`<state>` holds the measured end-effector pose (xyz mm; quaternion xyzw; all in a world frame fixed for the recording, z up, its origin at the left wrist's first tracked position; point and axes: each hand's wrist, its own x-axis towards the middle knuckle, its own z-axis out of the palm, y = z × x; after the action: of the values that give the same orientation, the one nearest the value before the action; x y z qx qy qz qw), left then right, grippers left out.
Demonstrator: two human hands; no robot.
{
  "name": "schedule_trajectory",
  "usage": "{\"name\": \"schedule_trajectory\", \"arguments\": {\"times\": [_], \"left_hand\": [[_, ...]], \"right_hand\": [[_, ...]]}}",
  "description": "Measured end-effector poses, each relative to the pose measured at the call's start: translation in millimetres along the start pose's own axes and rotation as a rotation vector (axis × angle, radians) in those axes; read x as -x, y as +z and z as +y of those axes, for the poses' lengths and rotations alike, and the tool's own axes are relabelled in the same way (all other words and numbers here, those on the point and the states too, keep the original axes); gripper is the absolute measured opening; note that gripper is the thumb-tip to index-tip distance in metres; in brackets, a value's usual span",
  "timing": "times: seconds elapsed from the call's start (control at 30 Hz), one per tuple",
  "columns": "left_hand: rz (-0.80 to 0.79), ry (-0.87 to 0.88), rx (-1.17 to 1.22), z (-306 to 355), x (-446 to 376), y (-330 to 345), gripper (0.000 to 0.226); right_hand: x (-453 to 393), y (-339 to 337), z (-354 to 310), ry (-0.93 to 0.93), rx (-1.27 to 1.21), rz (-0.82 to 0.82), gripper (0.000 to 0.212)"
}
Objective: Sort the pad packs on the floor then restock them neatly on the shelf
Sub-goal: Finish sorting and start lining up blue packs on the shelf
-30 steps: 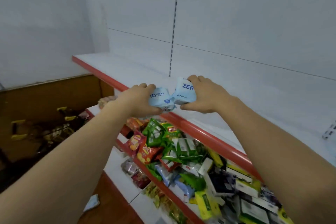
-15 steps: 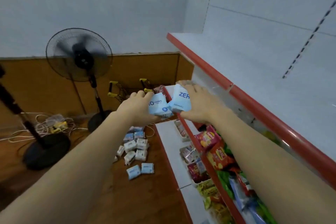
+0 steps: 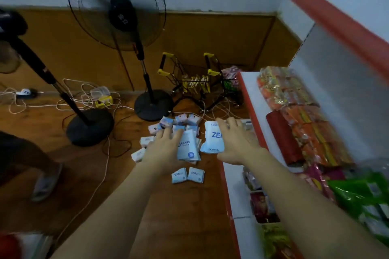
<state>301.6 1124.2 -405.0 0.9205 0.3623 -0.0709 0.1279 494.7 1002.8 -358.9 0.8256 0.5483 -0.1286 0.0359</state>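
Pad packs: one light-blue pack (image 3: 188, 147) held in the left hand (image 3: 163, 149), fingers curled round it; a second pack (image 3: 212, 140) marked "ZER" gripped by the right hand (image 3: 237, 143), both at frame centre above the floor (image 3: 94, 174). More packs in a loose pile (image 3: 179, 124) on the floor behind the hands, two small ones (image 3: 188, 174) just below. Shelf (image 3: 254, 124) with snack bags along the right edge. Standing fan (image 3: 117, 6) upper left, cables (image 3: 84, 99) by its base.

Shelf (image 3: 328, 17) blurred; right hand (image 3: 235, 143) hides pack (image 3: 211, 139) lettering.
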Motion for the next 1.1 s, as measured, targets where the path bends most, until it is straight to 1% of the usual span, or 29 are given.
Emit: {"name": "schedule_trajectory", "arguments": {"times": [0.13, 0.3, 0.43, 0.57, 0.67, 0.77, 0.83, 0.97, 1.1], "left_hand": [[-0.074, -0.024, 0.025, -29, -42, 70, 0.101], [-0.193, -0.051, 0.054, -67, -87, 163, 0.097], [-0.244, -0.061, 0.063, -97, -119, 241, 0.095], [-0.269, -0.112, 0.109, -117, -150, 329, 0.094], [-0.275, -0.138, 0.142, -125, -170, 398, 0.092], [-0.275, -0.133, 0.1, -137, -189, 467, 0.093], [-0.265, -0.161, 0.085, -147, -204, 509, 0.092], [-0.258, -0.201, 0.085, -164, -237, 583, 0.094], [-0.24, -0.192, 0.11, -179, -273, 644, 0.098]], "right_hand": [[-56, 71, 2, -0.011, -0.008, -0.065, 0.103], [-112, 173, 2, 0.028, -0.006, -0.183, 0.101], [-149, 260, 2, 0.067, -0.02, -0.221, 0.097], [-178, 353, 6, 0.091, -0.019, -0.266, 0.097], [-200, 427, 13, 0.117, -0.016, -0.289, 0.101], [-226, 497, 19, 0.138, -0.035, -0.326, 0.104], [-244, 542, 25, 0.144, -0.027, -0.34, 0.104], [-283, 620, 39, 0.149, -0.037, -0.32, 0.103], [-323, 678, 50, 0.132, -0.025, -0.281, 0.103]]}}
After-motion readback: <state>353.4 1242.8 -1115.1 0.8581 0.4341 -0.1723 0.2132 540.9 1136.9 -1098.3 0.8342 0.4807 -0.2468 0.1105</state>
